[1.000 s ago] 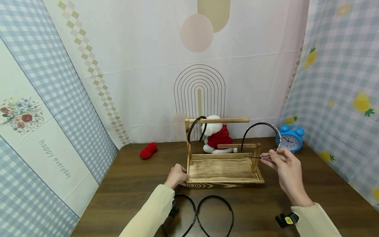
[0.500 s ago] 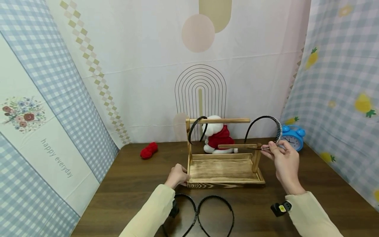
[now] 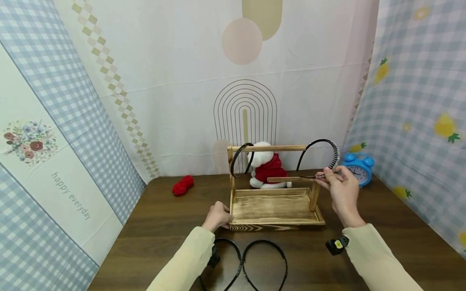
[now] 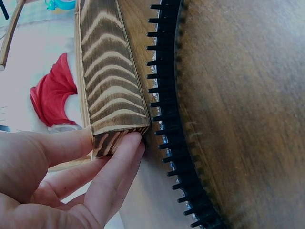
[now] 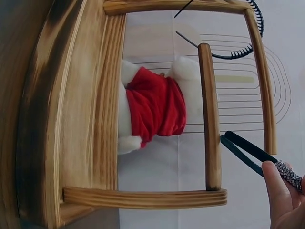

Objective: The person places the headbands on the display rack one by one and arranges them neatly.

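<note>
My right hand (image 3: 344,194) pinches a black toothed headband (image 3: 337,155) with sparkling trim, held up at the right of a two-bar wooden stand (image 3: 276,227). The headband's ends overlap the lower bar (image 3: 287,179) in the head view, and its arch stands beside the upper bar's free end. In the right wrist view, the sparkly part (image 5: 288,174) sits at my fingers. At the stand's front left corner, my left hand (image 3: 217,216) grips the tray end (image 4: 119,138) between thumb and fingers. Another black headband (image 3: 234,159) hangs on the upper bar (image 3: 280,148) near its left post.
Two more black headbands lie side by side in front of the stand, the right one (image 3: 285,258) fully beside my left sleeve. Behind the stand sits a white plush toy (image 3: 271,169) in red. A blue alarm clock (image 3: 358,169) stands right, a red yarn bundle (image 3: 183,185) left.
My right hand has moved up and to the left, carrying the headband to the bars' level. The left hand keeps its grip on the tray corner.
</note>
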